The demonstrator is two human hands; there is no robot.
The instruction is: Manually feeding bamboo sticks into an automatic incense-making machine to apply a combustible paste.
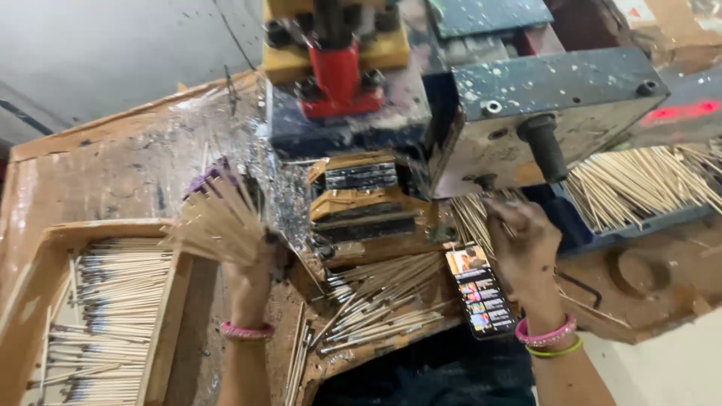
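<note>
Wooden sticks are everywhere around the blue machine (541, 98), a paint-spattered block with a black knob on its front and a red and yellow fitting just to its left. The person's left hand (252, 259), out to the left of the machine and lower, is clenched around a fanned bundle of bare sticks (218, 222), which spreads up and to the left from the fist; a pink bangle sits on that wrist. The right hand (526, 248) is right under the machine's front face, below the knob, its fingers pinched on a few thin sticks (472, 218) from the pile that lies against the machine's base. That wrist carries pink and green bangles.

Just left of the right hand, a phone (481, 293) with a lit screen lies flat on the dusty bench. Further left of the phone, in front of the machine, a loose heap of coated sticks (380, 301) lies scattered at mixed angles, some hanging over the bench edge. Far to the machine's left, a wooden tray (169, 308) holds neat rows of dark-tipped sticks. On the machine's right side, another big sheaf of bare sticks (639, 184) fans out across a blue shelf.
</note>
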